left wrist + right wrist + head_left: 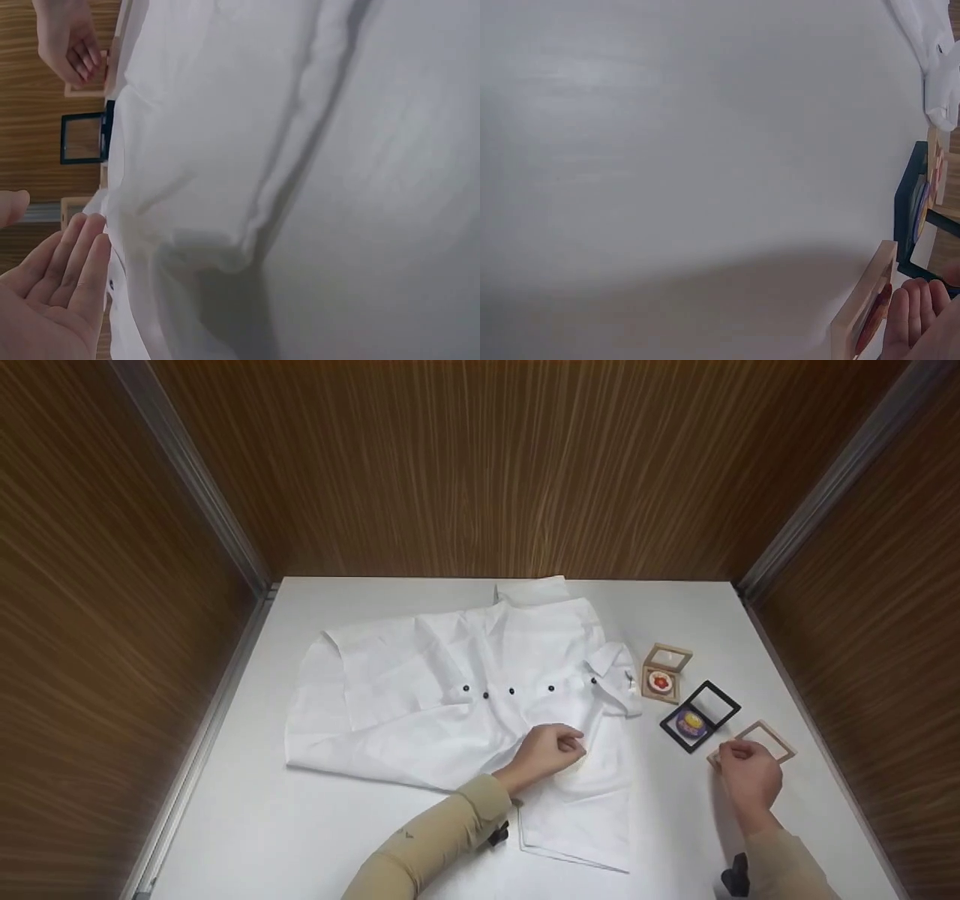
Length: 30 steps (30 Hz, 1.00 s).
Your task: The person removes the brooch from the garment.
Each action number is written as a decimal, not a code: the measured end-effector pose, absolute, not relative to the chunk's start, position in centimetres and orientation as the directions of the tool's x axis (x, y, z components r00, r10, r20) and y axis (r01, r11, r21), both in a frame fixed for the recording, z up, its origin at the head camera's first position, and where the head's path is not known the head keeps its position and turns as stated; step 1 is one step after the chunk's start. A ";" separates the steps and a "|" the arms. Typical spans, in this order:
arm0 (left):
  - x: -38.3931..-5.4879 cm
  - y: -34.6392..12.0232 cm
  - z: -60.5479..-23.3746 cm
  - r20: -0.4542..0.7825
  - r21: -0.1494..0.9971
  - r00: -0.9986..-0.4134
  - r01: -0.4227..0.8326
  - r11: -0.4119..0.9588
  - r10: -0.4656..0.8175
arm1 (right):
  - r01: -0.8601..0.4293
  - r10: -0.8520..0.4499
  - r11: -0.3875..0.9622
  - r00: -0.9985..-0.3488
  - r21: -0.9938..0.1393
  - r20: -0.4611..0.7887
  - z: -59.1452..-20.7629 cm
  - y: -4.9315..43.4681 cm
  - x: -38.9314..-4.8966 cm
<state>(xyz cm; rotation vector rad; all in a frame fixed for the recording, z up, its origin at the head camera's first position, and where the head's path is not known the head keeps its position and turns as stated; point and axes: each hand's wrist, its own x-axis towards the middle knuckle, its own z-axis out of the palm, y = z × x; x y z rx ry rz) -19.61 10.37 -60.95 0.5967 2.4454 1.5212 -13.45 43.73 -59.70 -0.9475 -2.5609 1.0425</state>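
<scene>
A white button-up shirt with small black buttons lies spread on the table, its collar toward the right. Over its lower part is my left hand, fingers relaxed and holding nothing; the left wrist view shows the palm and straight fingers. My right hand is at a light wooden hinged box, partly covering it. In the right wrist view, the right fingers lie right beside that box's wooden side, with a reddish round thing inside.
Near the collar stands an open light wooden box with a red-flower disc. Beside it is an open black box holding a purple and yellow disc. Wood-grain panels enclose the white table on three sides.
</scene>
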 end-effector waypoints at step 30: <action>-19.8 6.9 -60.6 0.033 0.904 -0.910 0.204 0.375 0.414 | 0.345 0.442 0.622 -0.896 -0.703 -0.049 -59.7 39.1 -15.7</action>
